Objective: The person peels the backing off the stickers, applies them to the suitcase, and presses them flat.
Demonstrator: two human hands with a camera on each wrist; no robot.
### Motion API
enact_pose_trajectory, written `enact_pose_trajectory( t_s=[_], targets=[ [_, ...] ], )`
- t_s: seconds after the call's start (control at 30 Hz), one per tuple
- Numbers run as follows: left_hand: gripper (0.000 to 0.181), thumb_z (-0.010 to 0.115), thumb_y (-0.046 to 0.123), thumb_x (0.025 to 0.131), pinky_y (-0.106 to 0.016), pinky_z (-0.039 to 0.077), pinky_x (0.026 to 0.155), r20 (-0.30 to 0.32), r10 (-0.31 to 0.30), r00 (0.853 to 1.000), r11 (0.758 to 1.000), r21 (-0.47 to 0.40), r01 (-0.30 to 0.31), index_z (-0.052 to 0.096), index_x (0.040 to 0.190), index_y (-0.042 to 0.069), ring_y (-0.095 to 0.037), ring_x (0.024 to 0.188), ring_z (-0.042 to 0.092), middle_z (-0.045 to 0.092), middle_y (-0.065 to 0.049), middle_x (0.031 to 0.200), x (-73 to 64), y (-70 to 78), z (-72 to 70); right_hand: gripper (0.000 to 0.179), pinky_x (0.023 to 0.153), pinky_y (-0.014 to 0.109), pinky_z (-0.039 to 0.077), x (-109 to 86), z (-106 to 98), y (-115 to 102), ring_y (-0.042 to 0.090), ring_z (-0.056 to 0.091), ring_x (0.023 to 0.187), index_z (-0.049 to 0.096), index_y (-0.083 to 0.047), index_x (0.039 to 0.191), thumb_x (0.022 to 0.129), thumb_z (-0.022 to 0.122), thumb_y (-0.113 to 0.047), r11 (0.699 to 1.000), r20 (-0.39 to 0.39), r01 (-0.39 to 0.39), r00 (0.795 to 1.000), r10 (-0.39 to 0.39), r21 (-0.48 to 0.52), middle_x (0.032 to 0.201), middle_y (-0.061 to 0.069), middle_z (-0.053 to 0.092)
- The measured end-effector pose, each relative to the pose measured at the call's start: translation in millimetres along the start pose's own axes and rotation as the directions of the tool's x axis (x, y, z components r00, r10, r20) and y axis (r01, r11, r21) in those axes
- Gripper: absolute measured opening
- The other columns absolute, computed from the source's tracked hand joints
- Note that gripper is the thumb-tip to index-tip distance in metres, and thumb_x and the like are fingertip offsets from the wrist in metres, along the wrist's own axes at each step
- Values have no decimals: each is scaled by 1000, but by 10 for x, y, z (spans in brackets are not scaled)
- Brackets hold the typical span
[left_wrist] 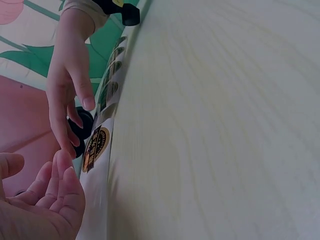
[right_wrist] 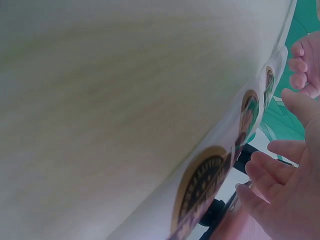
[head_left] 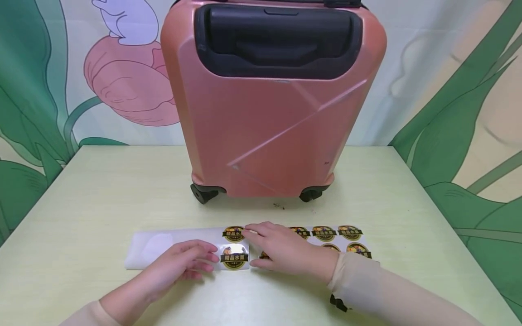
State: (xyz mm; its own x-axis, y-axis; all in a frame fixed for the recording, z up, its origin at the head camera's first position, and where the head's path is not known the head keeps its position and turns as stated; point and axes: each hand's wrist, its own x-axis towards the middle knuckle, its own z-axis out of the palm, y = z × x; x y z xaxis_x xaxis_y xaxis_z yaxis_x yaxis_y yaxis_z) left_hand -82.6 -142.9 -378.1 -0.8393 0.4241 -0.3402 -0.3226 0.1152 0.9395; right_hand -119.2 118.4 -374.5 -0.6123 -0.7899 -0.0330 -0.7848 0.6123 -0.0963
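A long strip of white sticker backing (head_left: pixel 195 234) lies across the table, bearing round black-and-gold fruit stickers (head_left: pixel 234 259); its left part is bare, with a pale rounded patch. An edge of the strip shows between the two hands. My left hand (head_left: pixel 175 265) hovers at the front of the bare part, fingers loosely bent and holding nothing, as the left wrist view also shows. Over the stickered part is my right hand (head_left: pixel 287 249), its fingers spread and pointing left, covering some stickers. In the right wrist view its fingers (right_wrist: pixel 267 172) are loose, with nothing between them.
A pink suitcase (head_left: pixel 269 127) with a black handle recess and black wheels stands upright on the table (head_left: pixel 98 190) behind the strip. A small black object (head_left: pixel 338 302) lies partly under the right sleeve. A cloth printed with plants (head_left: pixel 452 149) hangs behind.
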Motion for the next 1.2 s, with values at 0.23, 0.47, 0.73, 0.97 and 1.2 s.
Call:
enact_pose_trajectory(
  t_s=[0.23,0.47,0.73,0.97,1.2],
  targets=[
    [40,49,22,94,-32,50,74,7,-8,1000,1000,-3,8,52,119,-9,-19,88,63,65,-10,103,-18,0,15,69,103,36,34,60,37,-34,20,39,128,39,-8,141,89,56,-49,1000,22,12,1000,-12,-2,143,5,41],
    [40,49,24,95,-30,51,72,41,-15,999,1000,-16,16,52,119,-8,-19,88,63,64,-9,103,-16,-17,38,72,101,36,36,131,59,-78,20,40,128,38,-8,142,87,57,-51,998,56,37,998,-34,-56,143,7,39],
    [33,51,15,91,-32,52,72,59,-33,998,999,-31,35,54,116,-7,-18,86,63,64,-9,102,2,-24,125,80,101,38,36,185,71,-75,21,38,129,35,-9,144,84,57,-57,994,93,43,995,-33,-103,145,7,36],
    [34,51,16,91,-31,52,71,62,-40,997,998,-41,42,55,117,-5,-19,86,63,65,-8,100,9,-36,188,82,101,38,36,246,-38,-90,22,40,127,38,-9,142,80,64,-56,993,111,38,994,-26,-112,143,7,40],
    [35,50,17,92,-30,52,70,84,-44,995,998,-42,48,55,117,-6,-17,85,63,65,-7,99,11,-48,215,81,102,38,35,274,-8,-103,22,39,128,37,-11,143,81,61,-57,989,151,34,988,-13,-141,144,7,38]
  ],
)
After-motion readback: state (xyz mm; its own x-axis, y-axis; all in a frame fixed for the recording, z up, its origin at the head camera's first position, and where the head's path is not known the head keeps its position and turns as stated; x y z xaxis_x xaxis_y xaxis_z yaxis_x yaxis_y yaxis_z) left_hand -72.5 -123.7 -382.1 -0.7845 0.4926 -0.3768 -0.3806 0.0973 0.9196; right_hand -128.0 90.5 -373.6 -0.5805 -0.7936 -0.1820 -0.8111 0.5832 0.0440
